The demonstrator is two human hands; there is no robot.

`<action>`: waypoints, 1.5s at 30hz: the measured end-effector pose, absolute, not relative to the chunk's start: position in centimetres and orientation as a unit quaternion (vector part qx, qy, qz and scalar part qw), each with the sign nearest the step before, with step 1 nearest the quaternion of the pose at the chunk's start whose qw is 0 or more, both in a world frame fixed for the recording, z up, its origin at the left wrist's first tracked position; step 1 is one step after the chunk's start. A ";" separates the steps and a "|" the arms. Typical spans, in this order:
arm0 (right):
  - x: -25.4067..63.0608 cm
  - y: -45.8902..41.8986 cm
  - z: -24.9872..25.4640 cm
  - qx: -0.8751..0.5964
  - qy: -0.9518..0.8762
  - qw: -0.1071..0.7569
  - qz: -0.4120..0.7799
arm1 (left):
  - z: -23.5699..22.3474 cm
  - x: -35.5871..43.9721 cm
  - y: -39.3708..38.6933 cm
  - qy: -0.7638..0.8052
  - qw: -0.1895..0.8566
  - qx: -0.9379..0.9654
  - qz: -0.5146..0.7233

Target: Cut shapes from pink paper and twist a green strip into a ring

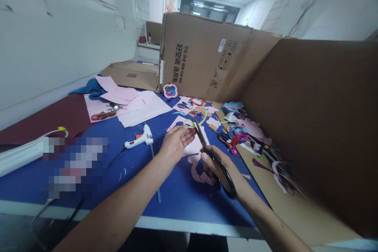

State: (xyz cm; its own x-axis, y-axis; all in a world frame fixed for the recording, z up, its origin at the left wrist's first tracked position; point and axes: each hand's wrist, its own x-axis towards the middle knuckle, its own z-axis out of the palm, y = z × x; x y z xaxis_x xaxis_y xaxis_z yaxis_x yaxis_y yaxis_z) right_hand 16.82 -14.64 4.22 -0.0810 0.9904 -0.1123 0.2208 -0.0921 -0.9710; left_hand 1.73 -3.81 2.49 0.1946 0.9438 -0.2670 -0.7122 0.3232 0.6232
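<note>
My right hand (217,161) is wrapped round the black handles of a pair of scissors (203,138). Their blades point forward and reach past the fingertips of my left hand (178,141). That hand is turned palm toward the right, its fingers pressed together at a thin yellow-green strip (205,117) that curls beside the blade tips. The exact pinch is hidden. Below the hands lies a sheet of pale pink paper (191,147), and a curved pink cutout (197,173) rests on the blue table (177,201) under the scissors.
A white glue gun (140,138) with its cord lies left of my left arm. Pink sheets (147,104) and red-handled pliers (104,115) are farther back. Colourful scraps (238,136) and another pair of scissors (223,138) sit at right. Tall cardboard (201,55) walls the back and right.
</note>
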 end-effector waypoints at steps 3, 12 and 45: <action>16.9 -14.5 3.9 -0.554 -0.555 0.399 0.476 | 2.4 1.8 -3.8 0.315 0.747 0.185 0.556; 17.0 -14.2 3.7 -0.552 -0.556 0.400 0.475 | 2.1 1.9 -3.7 0.320 0.743 0.188 0.558; 26.3 -12.2 2.6 -0.746 -0.580 0.268 0.187 | 1.4 1.8 -3.1 0.379 0.718 0.293 0.505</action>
